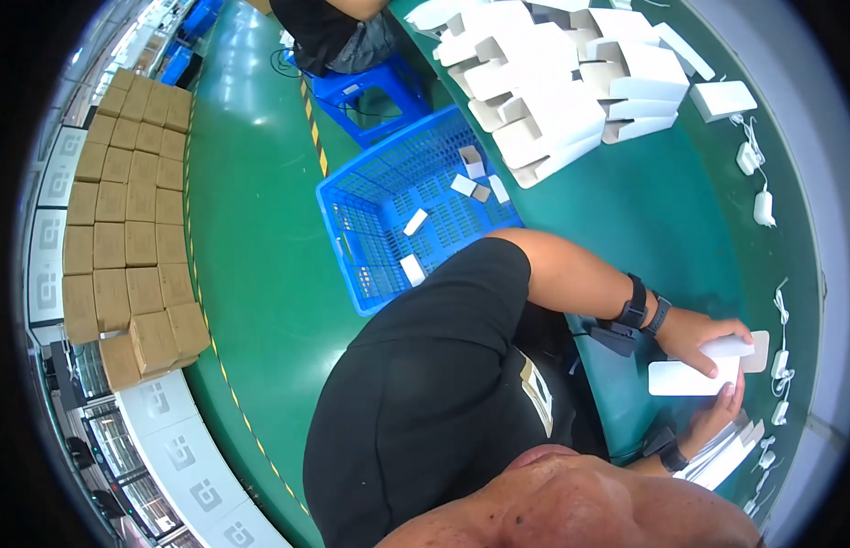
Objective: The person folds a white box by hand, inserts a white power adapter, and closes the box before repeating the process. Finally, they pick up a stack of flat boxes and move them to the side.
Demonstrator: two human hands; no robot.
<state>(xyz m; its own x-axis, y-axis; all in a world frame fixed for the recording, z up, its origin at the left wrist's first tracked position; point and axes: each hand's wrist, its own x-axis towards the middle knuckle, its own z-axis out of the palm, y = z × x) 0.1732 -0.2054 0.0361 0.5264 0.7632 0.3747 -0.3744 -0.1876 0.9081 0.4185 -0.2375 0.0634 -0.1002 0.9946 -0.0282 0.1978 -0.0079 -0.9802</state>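
Observation:
A white carton (690,377), partly folded with a flap standing up, is held between my two hands over the green table (653,228). My left hand (702,342) grips it from above, its thumb on the white panel and its fingers at the raised flap. From below, my right hand (714,418) presses its fingertips against the near edge. Beside the right hand leans a bundle of flat white cartons (724,461). White plug adapters with coiled cables (779,365) lie along the table's right side, close to both hands.
Open white boxes (543,105) are piled at the table's far end. A blue crate (352,242) holding several small boxes stands left of the table. Beyond it, a person sits on a blue stool (374,96). Stacked brown cartons (128,201) line the far left.

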